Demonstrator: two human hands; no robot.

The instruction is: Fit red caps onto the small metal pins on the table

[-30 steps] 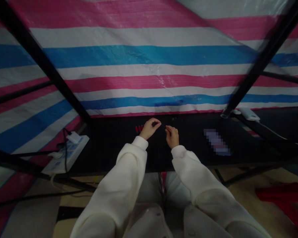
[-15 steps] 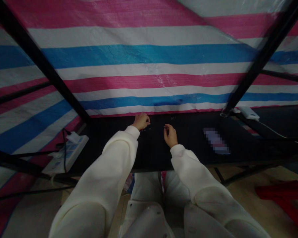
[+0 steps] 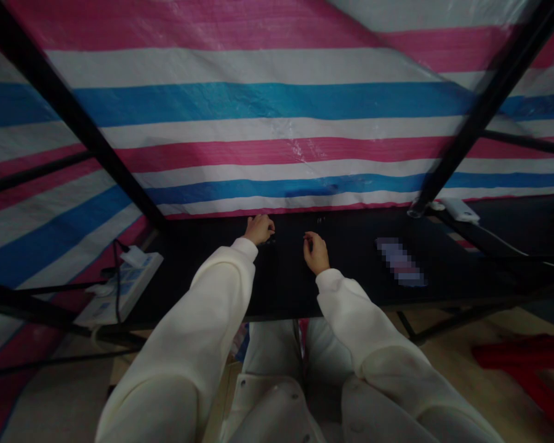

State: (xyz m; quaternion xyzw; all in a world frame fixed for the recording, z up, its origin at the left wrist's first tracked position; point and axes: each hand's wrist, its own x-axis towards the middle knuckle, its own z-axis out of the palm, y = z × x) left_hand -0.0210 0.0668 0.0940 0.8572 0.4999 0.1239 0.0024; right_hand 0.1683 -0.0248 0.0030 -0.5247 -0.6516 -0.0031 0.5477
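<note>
Over the black tabletop [image 3: 281,283], my left hand [image 3: 259,229] has its fingers curled together near the back edge. Tiny light-coloured pieces [image 3: 270,242] lie just below its fingertips, too small to make out. My right hand [image 3: 316,252] rests to the right, fingers bent and drawn together, and whatever it may hold is too small to tell. A few more tiny pieces [image 3: 321,219] sit behind it, close to the striped sheet. The two hands are apart.
A phone [image 3: 401,263] with a blurred screen lies at the right. On the left is a white power strip [image 3: 127,286] with plugs and cables. A white device [image 3: 460,210] stands beyond the right post [image 3: 466,135]. A striped sheet [image 3: 268,101] hangs behind.
My left hand has shifted slightly to the left and down. My right hand has hardly moved.
</note>
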